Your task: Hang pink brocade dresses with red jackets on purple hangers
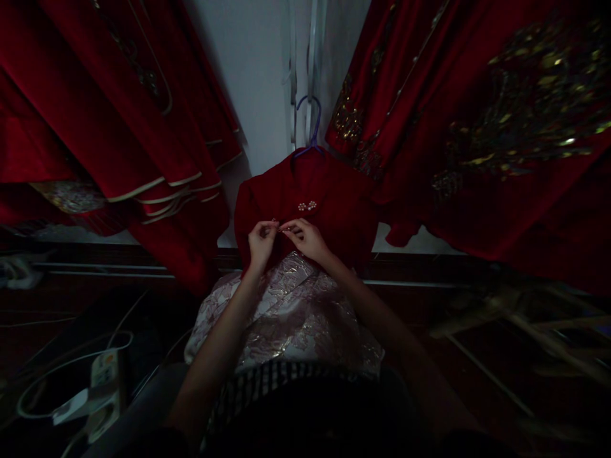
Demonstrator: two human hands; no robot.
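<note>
A red garment (344,203) hangs in front of me on a blue hanger (315,130). A pearl-like beaded ornament (307,206) shows on its chest. Below that, my left hand (262,242) is closed in a pinch against the front of the cloth. Fingertip to fingertip with it, my right hand (308,238) pinches too. Something tiny seems to lie between the fingers, but it is too small and dark to make out. Pale patterned shiny fabric (291,312) spreads below the garment, under my forearms.
Red garments with light trim (143,127) hang at left, and red ones with gold sequins (534,95) at right. A power strip (105,388) with white cables lies at lower left. A blurred wooden frame (515,312) stands at lower right. Behind is a pale wall (238,51).
</note>
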